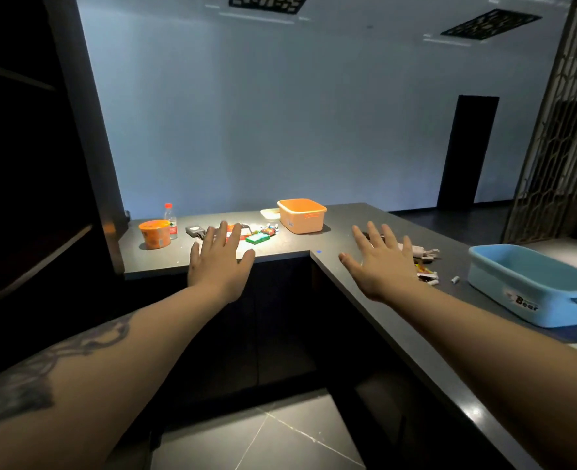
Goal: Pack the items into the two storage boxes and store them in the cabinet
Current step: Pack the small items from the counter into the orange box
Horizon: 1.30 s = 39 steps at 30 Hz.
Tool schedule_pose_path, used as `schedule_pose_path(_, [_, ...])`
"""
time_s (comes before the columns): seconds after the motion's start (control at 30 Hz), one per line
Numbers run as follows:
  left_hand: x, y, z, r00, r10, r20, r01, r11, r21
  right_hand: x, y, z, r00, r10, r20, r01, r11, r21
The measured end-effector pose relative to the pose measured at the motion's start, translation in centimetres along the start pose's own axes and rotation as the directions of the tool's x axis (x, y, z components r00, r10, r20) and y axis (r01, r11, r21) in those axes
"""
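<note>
From where I watch, a dark cabinet [26,198] fills the far left; beside it the grey L-shaped counter [314,239] begins, and on its left end stands an orange noodle cup [155,234] with a red-capped water bottle [171,220] just behind it; a dark adapter [195,230] lies next to them. The left hand [217,262] hangs over the counter edge, fingers straight and spread, grasping nothing; just past its fingertips I see a green packet [257,238] and a few small wrapped items [269,230]. The orange storage box [302,215] sits open farther back, a pale lid [269,213] beside it. The right hand [380,266] is likewise spread flat and released above the counter's inner corner; near it lie a white charger [424,252] and scattered small batteries [431,278]. The blue storage box [531,283] rests open at the far right.
</note>
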<state>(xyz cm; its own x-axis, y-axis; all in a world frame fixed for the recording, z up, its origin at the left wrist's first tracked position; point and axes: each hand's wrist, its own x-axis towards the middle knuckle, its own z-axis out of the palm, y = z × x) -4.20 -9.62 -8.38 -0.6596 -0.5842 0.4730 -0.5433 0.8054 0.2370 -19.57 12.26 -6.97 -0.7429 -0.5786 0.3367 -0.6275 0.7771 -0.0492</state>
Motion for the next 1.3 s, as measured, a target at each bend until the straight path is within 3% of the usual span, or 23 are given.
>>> schedule_pose_path(0.57, [24.2,-3.0,18.1,0.999,0.006,0.035,-0.006,1.000,0.014,28.8,-1.5,15.7,0.994,-0.102,0.040,0.103,0.995,-0.013])
schedule_pose_path(0.83, [35.9,-7.9,26.8,0.998,-0.046,0.045,0.042,0.996,0.074,41.3,-4.1,24.1,0.985,-0.111,0.132,0.107,0.994,0.034])
schedule_pose_path(1.3, [56.4,-12.8,40.3,0.982,0.062,0.176,-0.052,0.997,-0.063,61.4,-7.6,36.1,0.975,0.028,0.221,-0.038,0.998,0.041])
